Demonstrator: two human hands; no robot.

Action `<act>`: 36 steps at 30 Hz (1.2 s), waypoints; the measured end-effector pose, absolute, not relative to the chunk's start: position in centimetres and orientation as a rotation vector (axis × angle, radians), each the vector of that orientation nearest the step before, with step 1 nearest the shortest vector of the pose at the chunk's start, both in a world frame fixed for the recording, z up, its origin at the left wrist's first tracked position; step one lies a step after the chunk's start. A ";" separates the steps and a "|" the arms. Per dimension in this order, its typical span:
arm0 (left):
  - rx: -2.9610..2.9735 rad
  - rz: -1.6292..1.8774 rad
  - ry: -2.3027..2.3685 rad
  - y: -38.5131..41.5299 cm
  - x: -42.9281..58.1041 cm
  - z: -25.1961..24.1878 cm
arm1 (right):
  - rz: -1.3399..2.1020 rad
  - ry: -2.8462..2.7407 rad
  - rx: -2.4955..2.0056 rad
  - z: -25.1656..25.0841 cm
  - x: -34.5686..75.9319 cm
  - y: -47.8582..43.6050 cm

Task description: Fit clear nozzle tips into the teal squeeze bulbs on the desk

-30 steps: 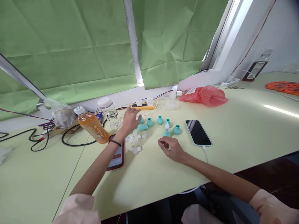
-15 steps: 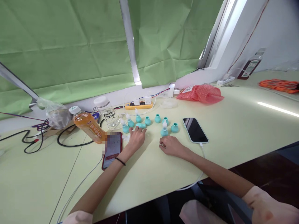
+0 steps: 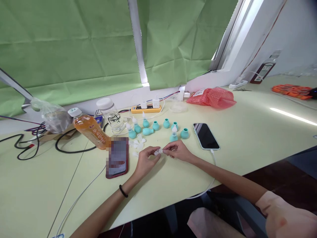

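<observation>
My left hand (image 3: 148,160) pinches a small clear plastic piece (image 3: 157,152) between thumb and forefinger. My right hand (image 3: 178,151) meets it from the other side, its fingertips closed on a small whitish tip (image 3: 160,151); whether the two parts are joined I cannot tell. Behind the hands stand several teal rubber bulbs, some with open necks, such as this bulb (image 3: 184,133). Others carry clear nozzles, like the nozzle-topped bulb (image 3: 173,136) just beyond my right hand. One teal bulb (image 3: 148,131) lies on its side. Loose translucent nozzle pieces (image 3: 138,142) are scattered left of my hands.
A red-cased phone (image 3: 117,158) lies at left, near an orange drink bottle (image 3: 91,130) and a clear water bottle (image 3: 113,117). At right rests another phone (image 3: 206,136) on a charging cable. A yellow power strip (image 3: 146,109) and red bubble wrap (image 3: 214,98) are behind.
My left hand has come back from the bulbs and small pieces to meet my right hand, now with a clear piece in its fingers. My right hand has shifted slightly left.
</observation>
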State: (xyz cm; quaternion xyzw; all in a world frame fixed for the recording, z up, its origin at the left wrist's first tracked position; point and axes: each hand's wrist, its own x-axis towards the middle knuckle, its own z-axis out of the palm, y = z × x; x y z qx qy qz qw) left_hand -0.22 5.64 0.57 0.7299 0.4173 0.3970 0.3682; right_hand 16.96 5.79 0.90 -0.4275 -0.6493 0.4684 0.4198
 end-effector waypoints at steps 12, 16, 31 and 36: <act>2.086 1.080 1.147 5.0 -0.2 1.3 | 1.205 -1.561 -1.037 0.8 16.6 5.5; 2.187 1.100 1.128 4.9 -0.1 1.4 | 1.213 -1.551 -1.045 0.6 16.5 5.6; 2.230 1.104 1.138 4.6 0.0 1.4 | 1.342 -1.459 -1.013 0.6 16.6 5.9; 2.238 1.097 1.120 4.5 0.0 1.5 | 1.435 -1.430 -1.015 0.5 16.5 5.9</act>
